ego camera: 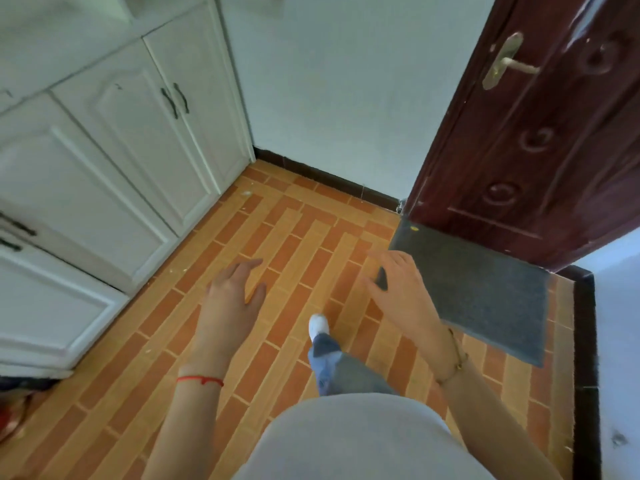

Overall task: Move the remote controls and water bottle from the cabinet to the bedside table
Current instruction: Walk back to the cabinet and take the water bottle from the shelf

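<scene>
A white cabinet [114, 143] with panelled doors and dark handles fills the left side; its top surface runs out of the frame at the upper left and is blurred. No remote control, water bottle or bedside table shows. My left hand [232, 296] hovers over the floor, palm down, fingers apart, holding nothing. My right hand [398, 289] is likewise spread and holds nothing. Both hands are to the right of the cabinet and apart from it.
Orange brick-pattern floor [284, 237] lies below. A dark red door [540, 133] with a brass handle stands open at the right, with a grey doormat [485, 289] in front. White wall [346, 98] ahead. My foot in a white shoe [318, 325] steps forward.
</scene>
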Demonstrator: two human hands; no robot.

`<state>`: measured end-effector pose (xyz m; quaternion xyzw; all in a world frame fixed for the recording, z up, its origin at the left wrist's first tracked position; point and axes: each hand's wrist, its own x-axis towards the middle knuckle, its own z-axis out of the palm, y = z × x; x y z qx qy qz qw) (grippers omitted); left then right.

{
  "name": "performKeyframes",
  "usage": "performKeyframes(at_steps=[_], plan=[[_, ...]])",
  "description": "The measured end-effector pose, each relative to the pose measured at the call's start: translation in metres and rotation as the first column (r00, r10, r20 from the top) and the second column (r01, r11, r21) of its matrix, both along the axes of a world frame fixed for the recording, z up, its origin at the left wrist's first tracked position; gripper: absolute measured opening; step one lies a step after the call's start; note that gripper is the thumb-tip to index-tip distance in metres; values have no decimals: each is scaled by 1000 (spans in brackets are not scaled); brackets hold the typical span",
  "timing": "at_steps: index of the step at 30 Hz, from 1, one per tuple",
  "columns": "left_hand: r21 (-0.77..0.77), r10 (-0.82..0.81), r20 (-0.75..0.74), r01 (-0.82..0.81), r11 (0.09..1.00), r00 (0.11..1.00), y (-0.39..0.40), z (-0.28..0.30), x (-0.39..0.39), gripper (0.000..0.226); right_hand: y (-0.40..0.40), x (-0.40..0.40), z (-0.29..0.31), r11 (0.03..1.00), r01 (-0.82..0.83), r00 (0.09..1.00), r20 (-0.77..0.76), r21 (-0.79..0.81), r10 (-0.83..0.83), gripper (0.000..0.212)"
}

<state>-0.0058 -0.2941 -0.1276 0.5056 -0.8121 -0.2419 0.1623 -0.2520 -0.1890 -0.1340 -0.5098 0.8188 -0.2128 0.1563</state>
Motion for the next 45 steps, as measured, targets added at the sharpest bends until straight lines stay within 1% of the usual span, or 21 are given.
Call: performKeyframes(at_steps=[7, 12, 16, 20, 23, 26, 30, 34, 37, 41, 45], plan=[[-21, 143, 9, -143, 990, 990, -129, 14, -10, 38, -173, -14, 11, 983, -178, 984, -2, -35, 178, 47], [-58, 194, 7, -193, 979, 981, -221, 30, -10, 37, -284, -18, 30, 965, -256, 966, 23, -55, 257, 51], [-84, 274, -21, -275, 958, 961, -279, 37, -4, 37, -363, -14, 34, 939, -342, 940, -15, -48, 341, 53], [-75, 348, -56, -351, 933, 936, -337, 38, 5, 36, -436, -6, 35, 917, -398, 916, 43, -38, 400, 53], [-67, 374, -58, -377, 924, 926, -392, 34, 14, 36, -493, 1, 33, 902, -426, 900, 63, -77, 431, 49], [-72, 370, -62, -374, 925, 927, -453, 31, 20, 38, -554, 10, 28, 901, -422, 901, 64, -101, 430, 44], [-86, 354, -47, -357, 930, 934, -537, 32, 30, 39, -639, 23, 22, 904, -411, 906, 55, -116, 419, 47], [-100, 277, -32, -279, 955, 960, -614, 39, 36, 39, -710, 32, 24, 935, -332, 933, 103, -120, 345, 48], [-102, 235, -13, -235, 967, 972, -664, 44, 34, 39, -750, 35, 26, 951, -281, 949, 113, -127, 296, 46], [-87, 184, -30, -186, 979, 983, -721, 49, 23, 39, -796, 29, 31, 960, -247, 955, 134, -136, 265, 46], [-64, 171, -25, -173, 983, 985, -773, 47, 4, 39, -843, 17, 31, 966, -223, 961, 137, -131, 240, 45]])
